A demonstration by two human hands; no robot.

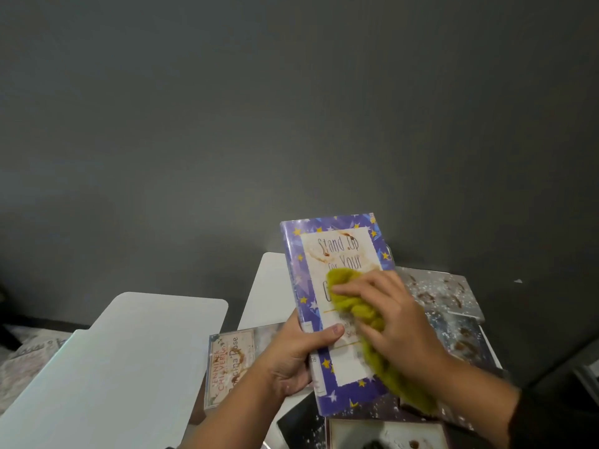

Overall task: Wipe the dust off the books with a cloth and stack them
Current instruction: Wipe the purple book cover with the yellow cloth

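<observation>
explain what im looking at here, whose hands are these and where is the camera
There is no machine here: a person wears one camera on the head, looking down at their own two hands. The left hand grips a purple book with stars by its edge. The right hand presses a green cloth on its stained cover to wipe it. More dirty books lie beneath on a white table, one with a pale cover at the left. Another white table stands further left.
</observation>
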